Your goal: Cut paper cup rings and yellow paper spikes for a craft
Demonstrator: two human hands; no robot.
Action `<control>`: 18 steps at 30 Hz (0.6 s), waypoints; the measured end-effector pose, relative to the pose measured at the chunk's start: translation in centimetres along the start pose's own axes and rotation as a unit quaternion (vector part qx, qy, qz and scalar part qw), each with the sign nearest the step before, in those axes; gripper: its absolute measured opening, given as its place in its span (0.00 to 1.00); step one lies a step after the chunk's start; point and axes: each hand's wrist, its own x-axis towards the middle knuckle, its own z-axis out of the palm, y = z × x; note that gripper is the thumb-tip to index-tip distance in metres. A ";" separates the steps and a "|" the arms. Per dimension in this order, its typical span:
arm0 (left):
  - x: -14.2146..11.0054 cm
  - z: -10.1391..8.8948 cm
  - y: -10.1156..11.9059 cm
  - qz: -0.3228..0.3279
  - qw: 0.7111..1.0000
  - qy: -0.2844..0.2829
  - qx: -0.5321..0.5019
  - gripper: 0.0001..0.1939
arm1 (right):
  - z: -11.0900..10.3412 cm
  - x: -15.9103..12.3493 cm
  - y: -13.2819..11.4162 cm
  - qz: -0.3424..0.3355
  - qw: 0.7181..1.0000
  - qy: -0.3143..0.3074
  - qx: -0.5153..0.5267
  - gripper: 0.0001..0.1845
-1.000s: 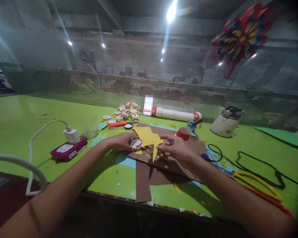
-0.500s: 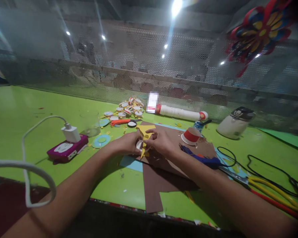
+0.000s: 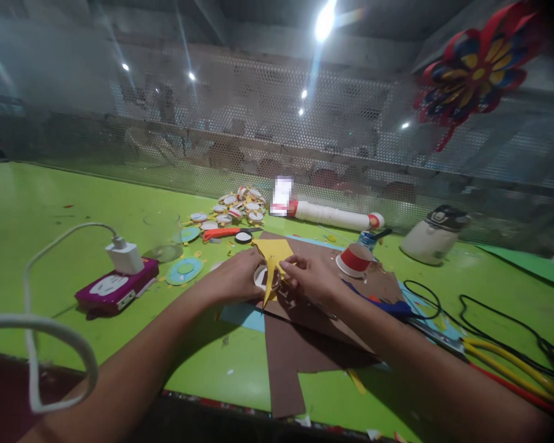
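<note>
My left hand is closed round the edge of a small white round paper piece, like a cup base, above a brown board. A pointed yellow paper cut-out stands against the front of that round piece. My right hand pinches at the cut-out's right side; its fingertips partly hide the contact. Behind both hands a yellow paper sheet lies on the board. To the right of my right hand are a red and white paper cup and a blue tool, partly covered by my forearm.
A pile of round paper pieces lies behind, near an orange-handled cutter. At left are a purple power socket and a clear cup. Scissors and black cord lie right. A mesh screen borders the table.
My right hand has moved left, bringing the yellow cut-out from the right over to the white round piece in my left hand. In the last half second the hands have barely shifted.
</note>
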 end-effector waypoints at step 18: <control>-0.7 0.2 1.6 -0.093 0.948 -0.016 -0.304 0.21 | 0.5 -1.2 -0.4 0.061 0.996 0.018 0.069 0.12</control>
